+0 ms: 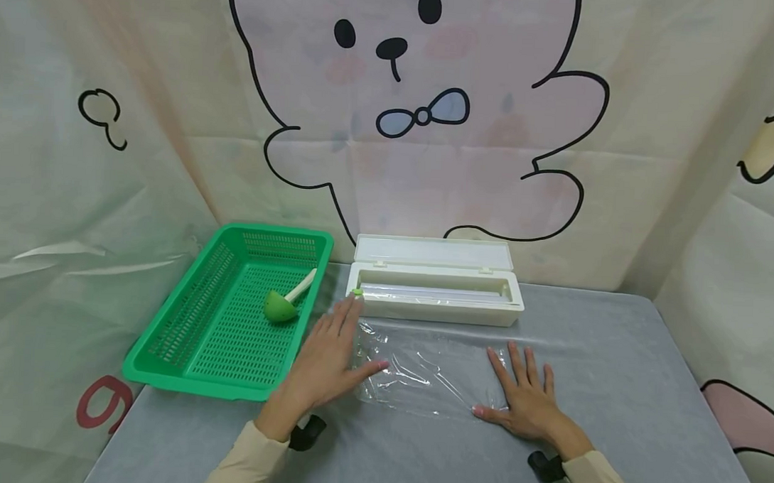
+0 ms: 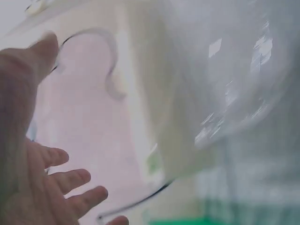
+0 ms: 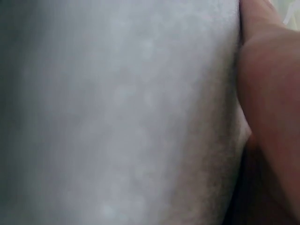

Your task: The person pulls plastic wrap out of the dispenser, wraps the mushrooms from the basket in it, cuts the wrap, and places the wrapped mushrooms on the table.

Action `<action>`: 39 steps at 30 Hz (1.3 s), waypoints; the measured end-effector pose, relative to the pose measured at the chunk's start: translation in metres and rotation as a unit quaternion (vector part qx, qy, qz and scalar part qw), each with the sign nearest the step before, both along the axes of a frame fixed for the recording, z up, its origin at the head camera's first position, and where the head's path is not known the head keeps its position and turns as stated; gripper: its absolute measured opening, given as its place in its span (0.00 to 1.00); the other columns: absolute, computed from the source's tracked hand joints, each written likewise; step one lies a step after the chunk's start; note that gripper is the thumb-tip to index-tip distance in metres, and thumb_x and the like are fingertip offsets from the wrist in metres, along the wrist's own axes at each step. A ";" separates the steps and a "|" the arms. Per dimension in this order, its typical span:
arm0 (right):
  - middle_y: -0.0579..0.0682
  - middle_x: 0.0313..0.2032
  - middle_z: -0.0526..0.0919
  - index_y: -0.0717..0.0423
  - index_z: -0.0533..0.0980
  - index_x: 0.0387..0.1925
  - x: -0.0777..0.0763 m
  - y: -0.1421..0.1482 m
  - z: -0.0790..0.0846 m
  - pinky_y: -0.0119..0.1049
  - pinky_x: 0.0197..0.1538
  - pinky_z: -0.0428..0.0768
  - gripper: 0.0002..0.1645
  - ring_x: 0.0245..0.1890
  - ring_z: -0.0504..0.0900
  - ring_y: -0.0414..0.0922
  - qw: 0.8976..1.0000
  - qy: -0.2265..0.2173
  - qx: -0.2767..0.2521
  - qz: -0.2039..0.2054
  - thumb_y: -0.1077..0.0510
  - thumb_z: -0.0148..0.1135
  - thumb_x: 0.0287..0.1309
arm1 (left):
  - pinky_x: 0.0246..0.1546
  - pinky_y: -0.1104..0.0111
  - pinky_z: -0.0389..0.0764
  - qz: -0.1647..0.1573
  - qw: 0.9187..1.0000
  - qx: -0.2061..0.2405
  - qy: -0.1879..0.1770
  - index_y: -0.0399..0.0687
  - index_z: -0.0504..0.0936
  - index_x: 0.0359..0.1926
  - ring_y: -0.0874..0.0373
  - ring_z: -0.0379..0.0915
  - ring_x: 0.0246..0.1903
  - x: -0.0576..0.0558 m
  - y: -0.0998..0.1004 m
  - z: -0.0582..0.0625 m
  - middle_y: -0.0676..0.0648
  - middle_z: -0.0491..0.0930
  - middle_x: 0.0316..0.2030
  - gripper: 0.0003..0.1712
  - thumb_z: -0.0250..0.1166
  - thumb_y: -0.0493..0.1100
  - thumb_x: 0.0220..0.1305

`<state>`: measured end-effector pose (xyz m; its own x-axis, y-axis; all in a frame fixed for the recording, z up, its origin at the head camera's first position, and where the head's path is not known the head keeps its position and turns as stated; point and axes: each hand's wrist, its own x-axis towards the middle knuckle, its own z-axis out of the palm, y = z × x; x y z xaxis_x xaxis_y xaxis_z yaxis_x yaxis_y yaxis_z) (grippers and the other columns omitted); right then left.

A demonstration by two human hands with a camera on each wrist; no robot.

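Observation:
A sheet of clear plastic wrap (image 1: 423, 374) lies wrinkled and shiny on the grey table, in front of a white wrap dispenser (image 1: 436, 312). The dispenser's lid (image 1: 433, 251) stands raised, showing a clear roll (image 1: 433, 293) inside. My left hand (image 1: 327, 366) is at the sheet's left edge, fingers straight and thumb out over the film; its fingertips reach the green slider (image 1: 357, 292) at the dispenser's left end. In the left wrist view, the hand's spread fingers (image 2: 70, 180) hold nothing. My right hand (image 1: 527, 404) rests spread on the sheet's right end. The right wrist view shows mostly blurred tabletop.
On the left stands a green plastic basket (image 1: 186, 385), its rim close beside my left forearm. Inside lies a green ladle (image 1: 279, 307) with a white handle. A printed curtain (image 1: 626, 186) hangs behind the table. Grey tabletop (image 1: 619, 363) extends to the right.

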<state>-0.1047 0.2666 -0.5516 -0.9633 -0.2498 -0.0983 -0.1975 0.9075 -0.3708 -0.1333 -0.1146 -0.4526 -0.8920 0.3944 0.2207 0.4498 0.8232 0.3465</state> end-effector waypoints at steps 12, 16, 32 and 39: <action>0.64 0.79 0.33 0.41 0.42 0.82 -0.001 0.006 -0.012 0.69 0.67 0.19 0.67 0.76 0.25 0.67 1.000 0.012 -0.007 0.003 0.18 0.58 0.52 | 0.67 0.35 0.56 0.132 0.979 0.124 -0.097 0.37 0.42 0.80 0.30 0.46 0.74 -0.068 -0.106 0.034 0.28 0.49 0.76 0.55 0.60 0.63 0.72; 0.64 0.79 0.33 0.41 0.40 0.82 -0.004 0.007 -0.017 0.69 0.67 0.18 0.69 0.76 0.25 0.67 1.000 0.002 0.009 -0.002 0.16 0.57 0.51 | 0.65 0.34 0.59 0.158 0.964 0.113 -0.182 0.32 0.40 0.79 0.26 0.47 0.72 -0.085 -0.128 0.024 0.24 0.46 0.75 0.58 0.57 0.66 0.72; 0.64 0.79 0.33 0.43 0.42 0.82 -0.004 0.008 -0.017 0.69 0.67 0.19 0.69 0.76 0.26 0.67 1.000 -0.005 0.016 -0.005 0.15 0.57 0.50 | 0.48 0.46 0.77 0.198 0.915 0.122 -0.329 0.22 0.65 0.66 0.34 0.72 0.53 -0.093 -0.139 -0.013 0.25 0.71 0.57 0.50 0.70 0.61 0.63; 0.64 0.79 0.34 0.42 0.43 0.82 -0.003 0.008 -0.017 0.70 0.67 0.21 0.69 0.76 0.27 0.68 1.000 -0.001 0.011 -0.003 0.16 0.58 0.50 | 0.49 0.45 0.77 0.204 0.913 0.159 -0.316 0.19 0.60 0.69 0.32 0.71 0.54 -0.088 -0.138 -0.003 0.22 0.67 0.60 0.49 0.70 0.55 0.66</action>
<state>-0.1074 0.2745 -0.5689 -0.9647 -0.2413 -0.1051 -0.1910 0.9165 -0.3516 -0.2209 -0.2528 -0.4554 -0.9392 0.0057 -0.3433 -0.2448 0.6899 0.6813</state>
